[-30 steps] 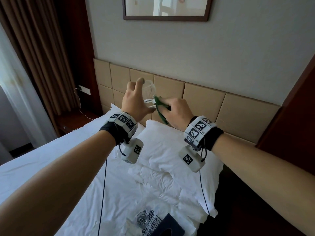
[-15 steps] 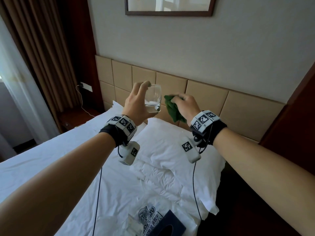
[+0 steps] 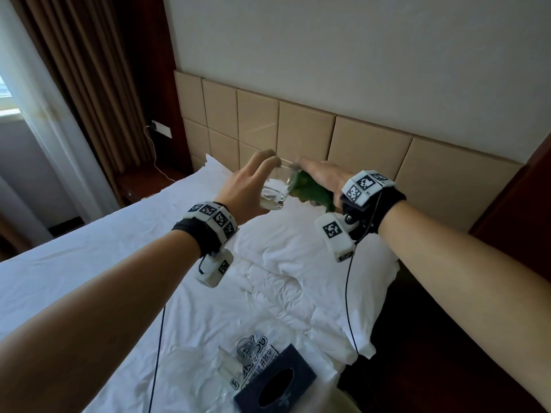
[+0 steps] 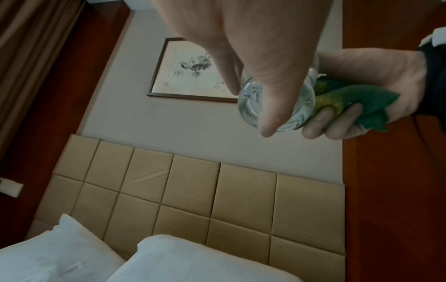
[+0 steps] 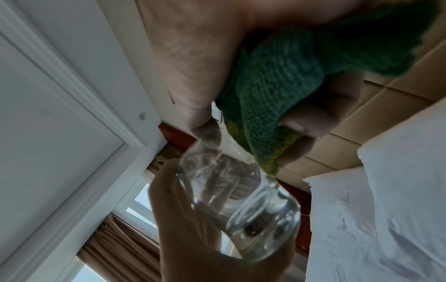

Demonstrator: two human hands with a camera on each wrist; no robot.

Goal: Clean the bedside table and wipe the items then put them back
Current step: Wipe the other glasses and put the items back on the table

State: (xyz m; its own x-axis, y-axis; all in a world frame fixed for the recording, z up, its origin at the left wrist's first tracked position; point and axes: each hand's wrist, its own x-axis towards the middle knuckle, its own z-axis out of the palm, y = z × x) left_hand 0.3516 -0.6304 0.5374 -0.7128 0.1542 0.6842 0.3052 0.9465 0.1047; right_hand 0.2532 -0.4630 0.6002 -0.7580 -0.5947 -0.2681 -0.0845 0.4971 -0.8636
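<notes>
Change: half a second earlier the cloth (image 3: pixel 310 193) was held clear of the glass (image 3: pixel 275 192), beside it; now it had been brought back against the glass, its end pushed to the rim and apparently into the mouth.
Glass: held in the air above the pillow (image 3: pixel 298 251) at the head of the bed (image 3: pixel 89 263), tipped over with its thick base toward the person's left; earlier it stood nearly upright.
Left hand: the left hand (image 3: pixel 247 186) gripped the glass, thumb on one side of the wall and fingers (image 5: pixel 212 192) on the other, seen through the glass in the right wrist view.
Right hand: the right hand (image 3: pixel 323 177) clutched the bunched green cloth, fingers (image 4: pixel 337 122) curled round it, pressing it to the glass.
Meaning: this looked like another wiping pass, so the glass was probably still being cleaned and not ready to go back.
Still waiting: a dark tissue box (image 3: pixel 275 383) and a printed plastic bag (image 3: pixel 253 357) lay near the foot-side edge of the bed, next to each other.
Bedside table: not clearly visible in any view, so its state could not be judged.
</notes>
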